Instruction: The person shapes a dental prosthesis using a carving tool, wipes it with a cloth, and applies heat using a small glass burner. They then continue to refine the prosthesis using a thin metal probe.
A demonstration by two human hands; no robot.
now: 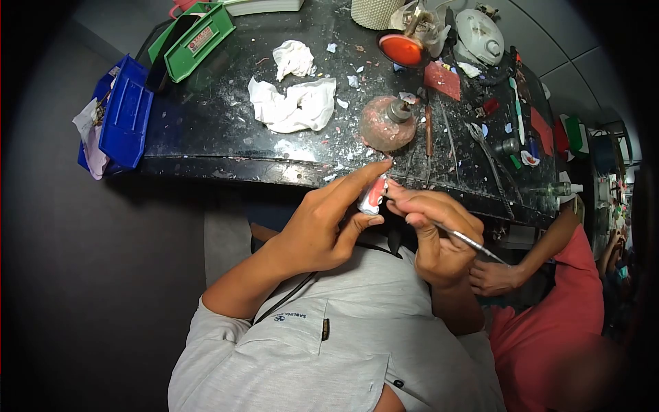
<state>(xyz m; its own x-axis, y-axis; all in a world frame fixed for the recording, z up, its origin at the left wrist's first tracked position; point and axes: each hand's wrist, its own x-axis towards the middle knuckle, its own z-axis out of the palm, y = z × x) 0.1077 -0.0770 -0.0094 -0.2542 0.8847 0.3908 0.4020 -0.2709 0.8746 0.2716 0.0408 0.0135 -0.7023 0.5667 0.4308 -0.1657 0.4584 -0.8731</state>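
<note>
My left hand (312, 223) is closed around a small white dental cast (373, 196) with pink wax on its face, gripping it between thumb and fingers just in front of the bench edge. In my right hand (443, 230) is a thin metal wax carver (470, 241), held like a pen. Its working end meets or lies very near the pink wax; the fingers partly hide that tip. Just beyond both hands, a round spirit lamp (386, 129) with a metal neck stands on the bench.
The dark bench (206, 130) carries crumpled white cloths (295, 104), plaster crumbs, hand tools and pink wax sheets (443, 80). Blue bins (127, 117) and green bins (200, 44) stand at left. At right sits a person in a red garment (549, 329), one hand (495, 278) near my right elbow.
</note>
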